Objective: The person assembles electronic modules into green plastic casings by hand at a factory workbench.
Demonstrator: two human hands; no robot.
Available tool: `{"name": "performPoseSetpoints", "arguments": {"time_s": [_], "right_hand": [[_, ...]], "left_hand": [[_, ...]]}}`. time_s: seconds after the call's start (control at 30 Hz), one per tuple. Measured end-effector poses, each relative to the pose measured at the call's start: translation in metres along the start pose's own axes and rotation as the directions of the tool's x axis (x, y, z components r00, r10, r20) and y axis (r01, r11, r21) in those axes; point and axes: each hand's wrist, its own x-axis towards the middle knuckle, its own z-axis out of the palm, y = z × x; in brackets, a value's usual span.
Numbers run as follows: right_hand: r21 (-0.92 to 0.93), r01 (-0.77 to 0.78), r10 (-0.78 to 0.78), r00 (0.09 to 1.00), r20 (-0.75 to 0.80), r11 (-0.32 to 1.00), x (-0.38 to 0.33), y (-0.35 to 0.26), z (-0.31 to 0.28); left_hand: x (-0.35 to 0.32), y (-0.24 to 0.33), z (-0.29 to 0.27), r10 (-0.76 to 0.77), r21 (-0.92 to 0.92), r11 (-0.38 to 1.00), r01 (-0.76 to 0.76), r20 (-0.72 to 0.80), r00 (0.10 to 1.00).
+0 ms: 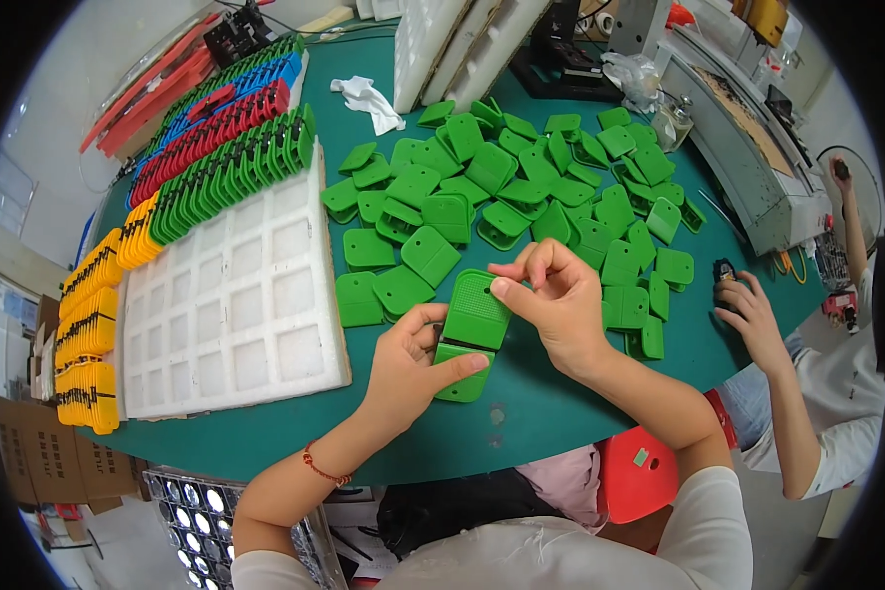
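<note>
An opened green plastic case [478, 307], two rounded flaps joined by a dark band across the middle, is held up over the near part of the table. My left hand [403, 369] grips it from the left, thumb across the lower flap. At the upper flap's right corner, my right hand [560, 305] is closed with thumb and index finger against the edge. Whether a small part sits between those fingers is hidden. Beyond my hands lies a loose pile of similar green cases [492, 169], many folded and partly gaping.
A white foam tray [295, 290] with square pockets lies at left. Rows of green [236, 172], red [202, 133], blue and yellow cases [90, 334] stand around it. White cloth [367, 102] and upright foam sheets [452, 49] are behind. A co-worker's hand [747, 305] holds something dark at right.
</note>
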Motion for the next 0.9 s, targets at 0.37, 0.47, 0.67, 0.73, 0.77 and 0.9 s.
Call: {"name": "performPoseSetpoints", "arguments": {"time_s": [0.37, 0.47, 0.67, 0.73, 0.77, 0.9], "right_hand": [[-0.004, 0.13, -0.124, 0.956, 0.265, 0.992, -0.017, 0.005, -0.005], [-0.031, 0.124, -0.109, 0.947, 0.303, 0.992, -0.02, -0.001, 0.0], [-0.175, 0.096, -0.037, 0.949, 0.313, 0.98, -0.018, -0.003, 0.0], [-0.182, 0.087, -0.026, 0.95, 0.312, 0.979, -0.015, -0.002, 0.0], [-0.2, 0.079, -0.015, 0.953, 0.304, 0.976, -0.015, -0.003, 0.0], [-0.235, 0.088, -0.017, 0.958, 0.287, 0.968, -0.014, -0.003, -0.002]], "left_hand": [[-0.021, 0.083, -0.056, 0.522, 0.672, 0.677, -0.301, -0.151, 0.839], [-0.025, 0.13, -0.12, 0.756, 0.944, 0.262, -0.2, -0.073, 0.651], [-0.054, 0.179, -0.286, 0.797, 0.875, 0.149, 0.46, -0.382, 0.469], [-0.071, 0.185, -0.321, 0.788, 0.738, 0.194, 0.646, -0.509, 0.345], [-0.078, 0.187, -0.337, 0.782, 0.668, 0.216, 0.712, -0.555, 0.284], [-0.085, 0.179, -0.37, 0.699, 0.551, 0.231, 0.802, -0.667, 0.256]]}}
